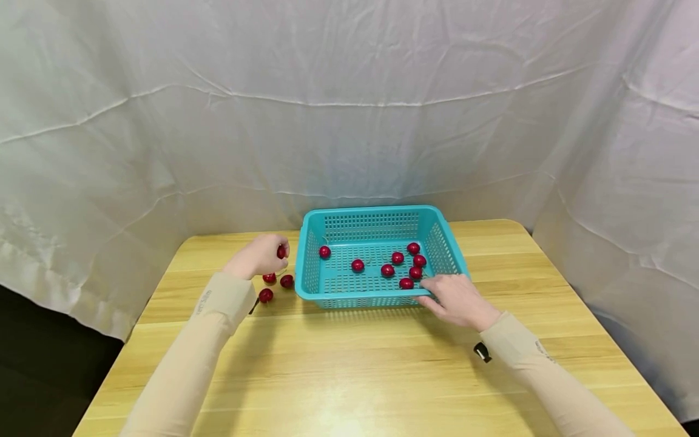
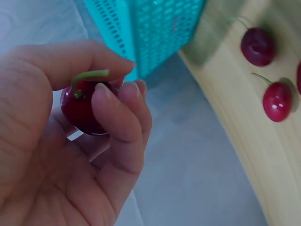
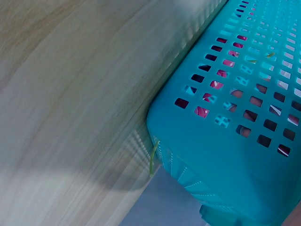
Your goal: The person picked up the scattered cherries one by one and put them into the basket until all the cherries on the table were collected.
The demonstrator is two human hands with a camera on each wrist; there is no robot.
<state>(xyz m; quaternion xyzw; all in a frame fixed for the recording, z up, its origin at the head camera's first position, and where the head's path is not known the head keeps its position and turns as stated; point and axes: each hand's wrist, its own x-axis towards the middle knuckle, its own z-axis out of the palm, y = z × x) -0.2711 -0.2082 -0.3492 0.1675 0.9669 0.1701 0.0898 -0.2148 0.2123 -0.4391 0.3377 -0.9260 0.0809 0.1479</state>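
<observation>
My left hand point(image 1: 263, 255) holds a dark red cherry point(image 2: 84, 113) between thumb and fingers, its short green stem point(image 2: 89, 76) showing, just left of the blue-green plastic basket point(image 1: 377, 295). With the fingers inside and the thumb outside, my right hand point(image 1: 453, 298) grips the basket's front rim near its right corner. Several cherries lie in the basket, most toward the right, such as this cherry point(image 1: 388, 271); one cherry point(image 1: 324, 252) is at the left. Through the holes in the right wrist view, fingertips point(image 3: 256, 101) show inside the wall.
Three cherries lie on the wooden table point(image 1: 338, 364) left of the basket, near my left hand: one cherry point(image 1: 269, 278), another cherry point(image 1: 286, 281) and a nearer cherry point(image 1: 266, 295). A pale curtain point(image 1: 371, 139) hangs behind the table. One stem point(image 3: 154, 157) pokes out at the basket's corner.
</observation>
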